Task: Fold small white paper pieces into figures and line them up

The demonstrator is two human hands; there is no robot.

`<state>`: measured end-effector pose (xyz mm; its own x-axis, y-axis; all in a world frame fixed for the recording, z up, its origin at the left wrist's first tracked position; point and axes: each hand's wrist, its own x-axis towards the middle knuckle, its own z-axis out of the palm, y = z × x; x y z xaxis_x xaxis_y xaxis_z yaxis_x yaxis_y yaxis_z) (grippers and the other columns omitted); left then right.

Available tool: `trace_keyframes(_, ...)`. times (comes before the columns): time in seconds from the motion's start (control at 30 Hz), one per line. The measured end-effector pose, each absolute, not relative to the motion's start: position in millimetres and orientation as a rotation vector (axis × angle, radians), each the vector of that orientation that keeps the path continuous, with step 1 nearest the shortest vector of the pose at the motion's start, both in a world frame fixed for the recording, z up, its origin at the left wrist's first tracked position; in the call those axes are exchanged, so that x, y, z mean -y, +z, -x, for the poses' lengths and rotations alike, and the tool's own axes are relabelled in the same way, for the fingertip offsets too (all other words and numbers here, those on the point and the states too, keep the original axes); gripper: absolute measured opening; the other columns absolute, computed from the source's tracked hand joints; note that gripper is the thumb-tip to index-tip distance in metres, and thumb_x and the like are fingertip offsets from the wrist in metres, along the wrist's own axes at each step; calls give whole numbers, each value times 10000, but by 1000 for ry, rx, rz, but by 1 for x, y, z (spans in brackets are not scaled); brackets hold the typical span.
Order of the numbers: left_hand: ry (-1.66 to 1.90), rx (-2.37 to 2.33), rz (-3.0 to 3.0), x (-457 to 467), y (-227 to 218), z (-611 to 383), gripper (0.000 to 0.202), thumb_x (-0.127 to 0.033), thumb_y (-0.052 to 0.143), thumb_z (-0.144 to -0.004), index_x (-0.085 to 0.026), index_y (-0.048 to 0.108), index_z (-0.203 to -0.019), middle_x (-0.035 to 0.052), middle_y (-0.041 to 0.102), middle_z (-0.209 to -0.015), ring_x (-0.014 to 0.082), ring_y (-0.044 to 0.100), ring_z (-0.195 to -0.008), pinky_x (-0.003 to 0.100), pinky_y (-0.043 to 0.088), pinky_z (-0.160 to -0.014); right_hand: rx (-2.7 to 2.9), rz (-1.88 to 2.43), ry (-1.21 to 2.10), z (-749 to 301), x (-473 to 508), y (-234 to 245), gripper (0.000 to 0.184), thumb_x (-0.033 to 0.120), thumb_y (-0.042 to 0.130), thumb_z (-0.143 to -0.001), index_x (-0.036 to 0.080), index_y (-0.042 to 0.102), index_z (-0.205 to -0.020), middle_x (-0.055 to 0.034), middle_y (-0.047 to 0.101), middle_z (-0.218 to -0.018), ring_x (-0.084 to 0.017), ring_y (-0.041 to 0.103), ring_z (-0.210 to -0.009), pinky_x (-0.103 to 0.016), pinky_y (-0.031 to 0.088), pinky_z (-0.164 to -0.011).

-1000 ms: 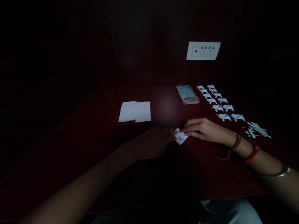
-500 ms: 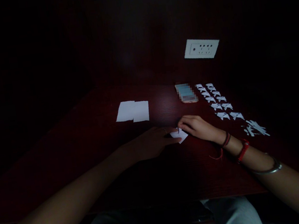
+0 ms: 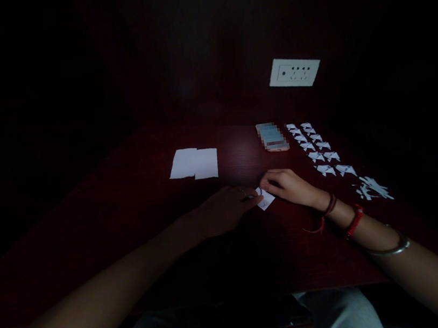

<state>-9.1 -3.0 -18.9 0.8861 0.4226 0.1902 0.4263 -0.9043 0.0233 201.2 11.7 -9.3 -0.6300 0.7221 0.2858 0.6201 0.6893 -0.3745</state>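
Note:
A small folded piece of white paper (image 3: 266, 201) lies on the dark red table, between my two hands. My left hand (image 3: 225, 210) reaches in from the left, in shadow, its fingertips and thumb close together on the paper's left part. At the paper's upper edge, my right hand (image 3: 287, 186) has its fingers curled in and its fingertips pinching the far corner. Part of the paper is hidden under my fingers. Bracelets circle my right wrist and forearm.
Two overlapping white sheets (image 3: 194, 163) lie at the left. Beyond my right hand is a phone (image 3: 273, 137) with a blurred screen. Two rows of folded paper pieces (image 3: 325, 170) run along the right, near a heap of paper strips (image 3: 373, 188). A socket plate (image 3: 294, 72) is on the wall.
The thumb and fingers of my left hand have drawn closer together on the paper; before, they were spread across it. My right hand has hardly moved.

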Motion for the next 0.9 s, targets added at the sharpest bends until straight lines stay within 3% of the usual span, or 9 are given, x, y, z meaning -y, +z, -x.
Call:
trace_keyframes(0.17,-301,718,3040,4,-20,10,485,-80,380,-780,-197,282,-1240,58,368,-1250,175,390,-1080,315,314,-870,2482,1045,382,-203,-12,-9,159,176,406,-800,130,556,-778,-33,566,-729,-106,503,-661,-223,383,-631)
trace_keyframes(0.9,-262,640,2996,1,-14,2,411,-87,398,-751,-167,405,-1154,61,423,-1191,185,423,-1034,311,328,-857,2402,1235,361,-194,-12,-14,112,167,434,-759,143,539,-729,-20,576,-682,-98,517,-615,-206,357,-588)
